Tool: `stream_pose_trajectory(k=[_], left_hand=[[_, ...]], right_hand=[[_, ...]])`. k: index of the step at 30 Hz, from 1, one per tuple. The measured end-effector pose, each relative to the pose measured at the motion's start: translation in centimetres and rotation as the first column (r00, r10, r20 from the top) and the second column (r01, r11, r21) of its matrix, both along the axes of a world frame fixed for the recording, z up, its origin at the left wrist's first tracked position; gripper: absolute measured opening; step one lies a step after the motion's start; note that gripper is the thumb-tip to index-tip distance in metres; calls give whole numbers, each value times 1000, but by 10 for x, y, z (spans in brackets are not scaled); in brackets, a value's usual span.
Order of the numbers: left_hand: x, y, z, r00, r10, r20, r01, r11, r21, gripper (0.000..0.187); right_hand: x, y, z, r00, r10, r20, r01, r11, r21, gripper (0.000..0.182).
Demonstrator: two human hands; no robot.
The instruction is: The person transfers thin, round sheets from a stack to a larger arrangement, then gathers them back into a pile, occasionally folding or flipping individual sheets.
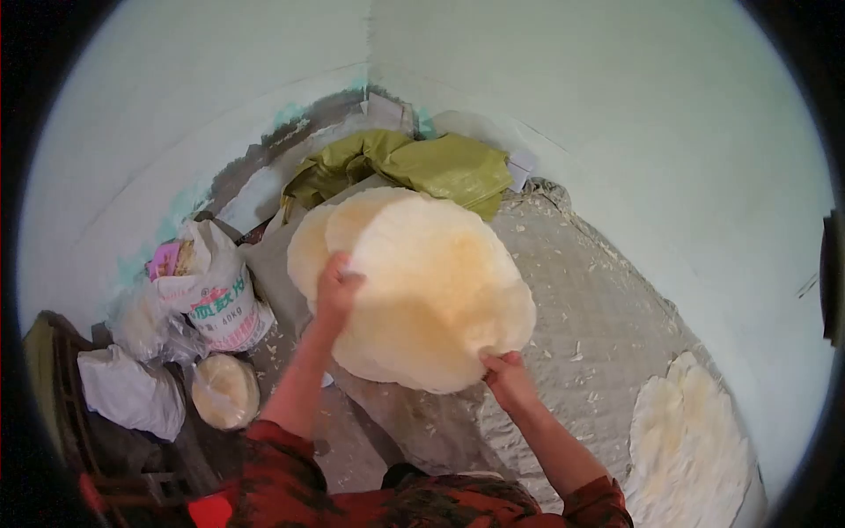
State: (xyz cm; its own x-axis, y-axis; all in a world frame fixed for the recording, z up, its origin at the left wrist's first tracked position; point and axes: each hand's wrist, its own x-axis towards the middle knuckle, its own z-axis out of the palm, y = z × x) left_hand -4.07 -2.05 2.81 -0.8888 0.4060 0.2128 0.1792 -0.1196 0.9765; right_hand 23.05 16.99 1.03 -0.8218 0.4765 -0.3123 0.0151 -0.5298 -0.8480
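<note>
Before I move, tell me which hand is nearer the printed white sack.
Left: the left hand is right of the printed white sack; the right hand is farther right and lower in view.

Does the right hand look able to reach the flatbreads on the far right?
Probably, once free: the right hand is pinching the large flatbread, but only crumb-strewn cloth separates it from the flatbreads at far right.

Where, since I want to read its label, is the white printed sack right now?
In the head view, the white printed sack stands on the left, near the wall, just beyond the bagged round bread and left of the large flatbreads.
</note>
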Motion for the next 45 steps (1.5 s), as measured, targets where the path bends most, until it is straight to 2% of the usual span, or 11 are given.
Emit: stream_pose_trajectory(k=[5,9,16,20,23,25,26,28,30,34,45], left_hand=[[-103,-32,35,997,-81,14,83,985,-155,60],[-211,-76,-123,974,211,-85,-227,885,-407,81],[-194,-105,-229,902,423,87,-304,766,-567,90],[-179,-85,-172,903,408,136,-219,708,-672,87],[-171,-73,-141,959,231,163,-199,962,-188,81],[-165,-69,-128,913,370,-173,-398,708,-584,76],[-164,-62,-134,916,358,-178,-392,713,-581,76],[-147,-44,-142,510,170,-843,-834,337,-437,74],[-97,-14,-118,755,33,-655,-509,659,-553,77],[39,22,-107,719,-509,-472,-243,453,-858,78],[43,20,-132,615,-495,-614,-487,374,-789,58]], right_hand=[[-10,-31,18,926,374,-53,-367,924,106,58],[23,-24,-18,853,491,176,-505,862,42,63],[137,20,-49,926,196,323,-170,980,-106,59],[193,25,-66,900,23,436,33,992,-122,54],[219,21,-80,901,-55,431,112,988,-109,56],[222,14,-73,886,-67,459,135,984,-115,55],[221,12,-71,875,-72,478,145,983,-116,54],[226,7,-78,893,-89,441,162,978,-130,53],[229,-1,-81,907,-98,409,174,973,-152,52],[236,-10,-85,901,-94,424,182,968,-171,50],[264,-12,-79,931,-74,357,123,985,-118,42]])
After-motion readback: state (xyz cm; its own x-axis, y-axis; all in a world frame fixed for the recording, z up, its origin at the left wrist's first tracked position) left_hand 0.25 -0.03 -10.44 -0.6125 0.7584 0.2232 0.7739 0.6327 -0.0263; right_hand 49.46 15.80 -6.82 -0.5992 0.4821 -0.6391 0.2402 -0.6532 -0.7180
